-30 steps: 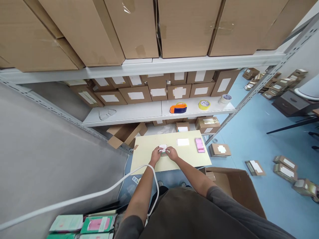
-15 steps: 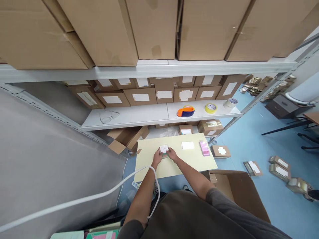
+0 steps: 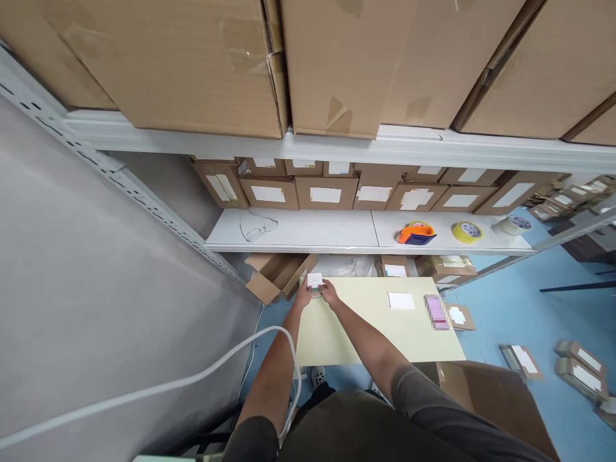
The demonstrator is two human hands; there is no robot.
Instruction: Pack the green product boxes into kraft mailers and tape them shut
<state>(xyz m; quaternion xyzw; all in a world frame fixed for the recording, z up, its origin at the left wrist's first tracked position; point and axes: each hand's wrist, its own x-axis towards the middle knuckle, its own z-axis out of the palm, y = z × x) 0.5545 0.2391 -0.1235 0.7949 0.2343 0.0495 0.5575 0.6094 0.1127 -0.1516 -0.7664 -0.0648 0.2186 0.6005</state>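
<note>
My left hand (image 3: 303, 295) and my right hand (image 3: 329, 293) are both closed on a small white box (image 3: 314, 280), one at each side. A green band shows along its near edge; what lies beneath it is too small to make out. The hands are over the far left corner of a pale yellow table (image 3: 359, 340). An open cardboard box (image 3: 276, 269) is just beyond my left hand. Farther right on the table lie a white stack of paper or cards (image 3: 400, 301) and a blurred pink-purple item (image 3: 436, 312).
A white shelf (image 3: 312, 228) behind the table bears glasses (image 3: 260, 230), an orange tape dispenser (image 3: 416, 233), yellow tape (image 3: 466, 231) and labelled boxes. A white cable (image 3: 192, 375) arches near my left arm. A large open carton (image 3: 500, 398) stands at right.
My hands have moved left along the table with the small white box, closer to the open cardboard box. The view has turned left, so shelf and table appear farther right.
</note>
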